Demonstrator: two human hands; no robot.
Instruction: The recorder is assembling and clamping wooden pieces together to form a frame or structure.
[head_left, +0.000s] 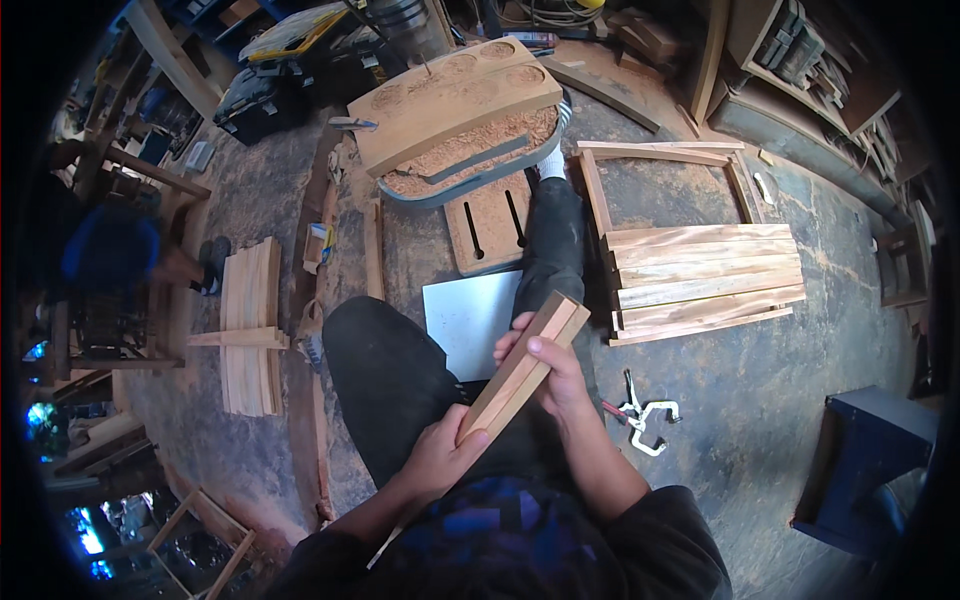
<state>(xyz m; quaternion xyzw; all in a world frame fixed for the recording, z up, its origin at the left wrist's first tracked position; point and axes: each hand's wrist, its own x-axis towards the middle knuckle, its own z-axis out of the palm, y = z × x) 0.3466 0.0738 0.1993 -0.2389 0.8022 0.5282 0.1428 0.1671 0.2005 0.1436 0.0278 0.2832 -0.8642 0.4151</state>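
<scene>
Gripping a wooden slat (524, 367) over the lap, both hands close on it: left hand (440, 457) at seven o'clock, right hand (553, 375) at one, its lower end hidden behind the arm.

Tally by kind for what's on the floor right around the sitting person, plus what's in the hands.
Long wooden slat in both hands: 1
Stack of pale wooden slats on the right: 1
Stack of curved wooden slats on the left: 1
White flat sheet: 1
Metal locking clamp: 1
Open wooden frame: 1
Total: 6
</scene>
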